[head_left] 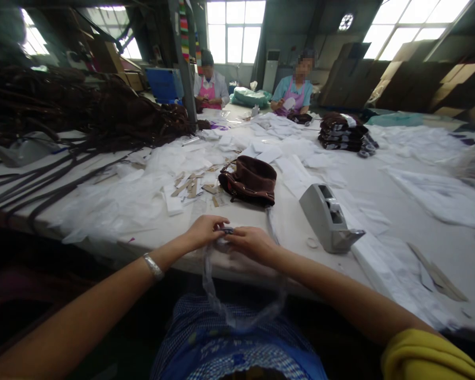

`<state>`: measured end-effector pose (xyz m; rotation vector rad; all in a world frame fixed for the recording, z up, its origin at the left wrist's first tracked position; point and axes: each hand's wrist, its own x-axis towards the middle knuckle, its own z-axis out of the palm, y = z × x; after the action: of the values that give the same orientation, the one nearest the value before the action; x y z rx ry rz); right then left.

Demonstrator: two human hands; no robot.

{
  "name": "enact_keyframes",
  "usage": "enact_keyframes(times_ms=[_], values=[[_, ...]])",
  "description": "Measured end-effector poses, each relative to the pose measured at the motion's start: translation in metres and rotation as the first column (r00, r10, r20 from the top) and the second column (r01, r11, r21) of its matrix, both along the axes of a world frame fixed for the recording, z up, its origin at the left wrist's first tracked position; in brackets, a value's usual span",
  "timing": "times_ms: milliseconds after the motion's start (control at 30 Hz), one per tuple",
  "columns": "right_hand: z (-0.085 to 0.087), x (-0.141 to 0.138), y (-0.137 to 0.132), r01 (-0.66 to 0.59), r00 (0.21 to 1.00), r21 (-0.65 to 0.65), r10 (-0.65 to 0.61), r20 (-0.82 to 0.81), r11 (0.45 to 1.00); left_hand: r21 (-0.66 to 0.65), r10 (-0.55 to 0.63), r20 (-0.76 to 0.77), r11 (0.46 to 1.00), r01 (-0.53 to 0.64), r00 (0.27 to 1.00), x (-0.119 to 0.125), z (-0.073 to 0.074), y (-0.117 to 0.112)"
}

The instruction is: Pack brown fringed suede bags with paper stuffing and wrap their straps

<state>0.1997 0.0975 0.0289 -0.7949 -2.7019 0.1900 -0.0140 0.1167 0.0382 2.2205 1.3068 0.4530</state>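
Note:
My left hand (pixel 206 229) and my right hand (pixel 249 241) meet at the front edge of the table, fingertips pinched together. Between them is a small dark end of a bag strap wrapped in clear plastic (pixel 237 321). The wrapped strap hangs in a loop below the table edge, in front of my blue checked apron. Its other side rises past my right wrist toward a dark brown handbag (pixel 257 179), which lies on the table just beyond my hands. My fingers partly hide the strap end.
A grey tape dispenser (pixel 328 219) stands right of the bag. Card scraps (pixel 192 184) and crumpled plastic (pixel 114 195) lie to the left, near dark straps (pixel 59 184). Stacked brown bags (pixel 342 132) sit farther back. Two co-workers (pixel 209 89) work across the table (pixel 364 184).

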Motion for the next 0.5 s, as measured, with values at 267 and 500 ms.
enact_keyframes(times_ms=[267, 500], values=[[0.009, 0.025, 0.012, -0.153, 0.95, 0.199, 0.089, 0.299, 0.968, 0.044, -0.106, -0.004, 0.993, 0.107, 0.994, 0.017, 0.005, 0.009], [0.001, -0.007, -0.007, 0.07, 0.981, 0.158, -0.097, 0.17, 0.985, 0.093, 0.181, -0.043, 0.98, -0.176, 0.983, 0.002, 0.0, -0.017]])
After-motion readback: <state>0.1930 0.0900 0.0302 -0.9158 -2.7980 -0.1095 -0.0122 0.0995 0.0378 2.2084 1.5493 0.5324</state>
